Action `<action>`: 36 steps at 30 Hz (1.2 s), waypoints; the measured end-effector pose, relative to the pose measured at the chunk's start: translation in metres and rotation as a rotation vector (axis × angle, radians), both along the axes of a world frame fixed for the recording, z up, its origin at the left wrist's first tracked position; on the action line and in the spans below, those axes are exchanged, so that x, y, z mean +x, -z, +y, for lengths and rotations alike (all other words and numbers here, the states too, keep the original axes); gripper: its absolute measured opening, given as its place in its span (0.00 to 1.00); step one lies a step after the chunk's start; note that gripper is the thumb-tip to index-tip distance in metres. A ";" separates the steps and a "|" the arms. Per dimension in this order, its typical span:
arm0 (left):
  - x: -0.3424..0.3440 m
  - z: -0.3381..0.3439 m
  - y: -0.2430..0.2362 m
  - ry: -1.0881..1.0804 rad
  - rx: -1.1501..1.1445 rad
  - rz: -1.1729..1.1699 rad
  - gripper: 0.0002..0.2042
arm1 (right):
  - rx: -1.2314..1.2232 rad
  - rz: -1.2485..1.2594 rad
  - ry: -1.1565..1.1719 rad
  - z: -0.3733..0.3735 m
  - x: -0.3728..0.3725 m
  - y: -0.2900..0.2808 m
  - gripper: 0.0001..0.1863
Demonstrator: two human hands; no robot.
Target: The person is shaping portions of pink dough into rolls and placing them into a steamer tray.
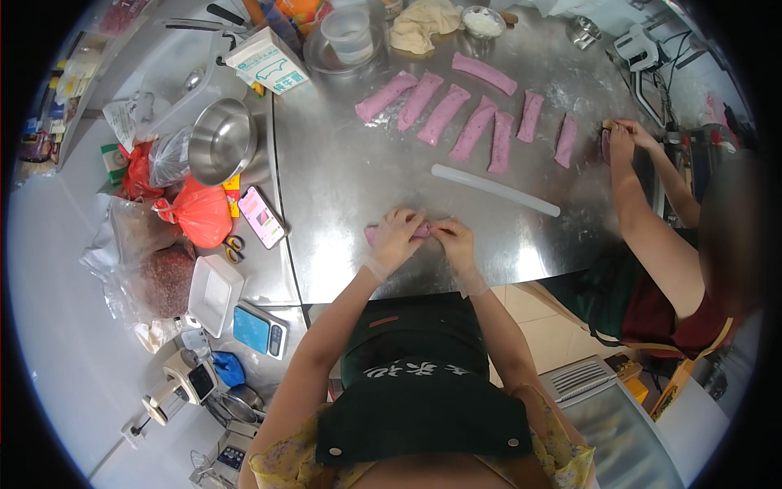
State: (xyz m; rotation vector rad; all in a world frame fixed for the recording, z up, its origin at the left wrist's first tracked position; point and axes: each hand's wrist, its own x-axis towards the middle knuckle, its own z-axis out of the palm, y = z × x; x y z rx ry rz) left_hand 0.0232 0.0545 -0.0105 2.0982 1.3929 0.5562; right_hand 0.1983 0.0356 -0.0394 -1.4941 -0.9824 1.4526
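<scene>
A pink dough piece (374,234) lies on the steel worktop (342,163) near its front edge. My left hand (397,240), in a clear glove, curls over it, fingers closed on it. My right hand (451,243), also gloved, pinches the dough's right end. Farther back are several pink dough rolls (442,112), laid at various angles, and a white rolling rod (494,190) lying diagonally.
A co-worker's hands (621,137) work at the right. Left are a steel bowl (212,143), red bags (199,212), a phone (262,218), scissors (234,250), a white tray (214,294) and a scale (259,330). Behind stand a carton (269,61) and plastic tub (347,38).
</scene>
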 end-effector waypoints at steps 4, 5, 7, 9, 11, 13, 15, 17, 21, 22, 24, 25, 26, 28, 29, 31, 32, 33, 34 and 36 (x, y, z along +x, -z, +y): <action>-0.007 -0.006 0.002 -0.044 0.023 0.071 0.26 | -0.037 0.015 0.024 0.004 -0.009 -0.014 0.06; -0.007 -0.005 0.003 -0.045 0.024 0.069 0.26 | -0.022 -0.005 -0.003 0.005 -0.008 -0.011 0.06; -0.006 -0.004 0.005 -0.024 0.042 0.064 0.26 | -0.008 -0.025 -0.033 0.006 -0.007 -0.007 0.06; -0.006 -0.004 0.007 -0.020 0.031 0.059 0.27 | 0.023 -0.057 -0.052 0.006 -0.007 -0.006 0.07; -0.007 -0.006 0.007 -0.019 0.019 0.055 0.28 | 0.069 -0.079 -0.054 0.004 -0.009 -0.011 0.07; -0.007 -0.007 0.008 -0.039 0.015 0.051 0.28 | 0.116 -0.101 -0.058 0.001 -0.010 -0.015 0.08; -0.011 -0.008 0.009 -0.029 0.015 0.060 0.29 | 0.140 -0.166 -0.134 -0.001 -0.009 -0.017 0.10; -0.009 -0.004 -0.002 -0.001 0.013 0.064 0.30 | 0.142 -0.169 -0.115 -0.001 -0.004 -0.008 0.11; -0.027 -0.003 -0.014 0.019 0.000 0.213 0.37 | 0.240 -0.426 -0.269 0.001 0.005 -0.007 0.19; -0.034 -0.003 -0.013 0.012 0.099 0.243 0.40 | 0.240 -0.423 -0.274 0.006 -0.001 -0.021 0.19; -0.043 -0.001 -0.010 0.026 0.071 0.269 0.39 | 0.587 -0.852 -0.356 0.015 -0.022 -0.063 0.28; -0.043 0.000 -0.009 0.058 0.052 0.288 0.38 | 0.587 -0.852 -0.357 0.016 -0.025 -0.058 0.28; -0.041 -0.002 -0.004 0.060 0.053 0.285 0.38 | 0.632 -0.915 -0.529 0.018 -0.028 -0.049 0.31; -0.037 -0.009 0.008 0.103 0.004 0.250 0.33 | 0.678 -0.972 -0.708 0.013 -0.030 -0.032 0.34; -0.038 -0.017 0.011 0.097 0.005 0.250 0.33 | 0.682 -0.970 -0.716 0.004 -0.028 -0.028 0.32; -0.038 -0.044 0.014 0.114 0.124 0.339 0.29 | 0.685 -0.967 -0.732 -0.015 -0.021 -0.025 0.31; -0.039 -0.058 0.016 0.107 0.119 0.340 0.29 | 0.723 -0.962 -0.753 -0.026 -0.019 -0.028 0.31; -0.040 -0.070 0.019 0.114 0.161 0.362 0.29 | 0.761 -0.955 -0.773 -0.035 -0.018 -0.029 0.30; -0.038 -0.073 0.014 0.126 0.205 0.380 0.28 | 0.760 -0.956 -0.777 -0.040 -0.016 -0.029 0.30; -0.031 -0.077 0.006 0.094 0.187 0.388 0.28 | 0.782 -1.063 -0.813 -0.047 -0.015 -0.027 0.30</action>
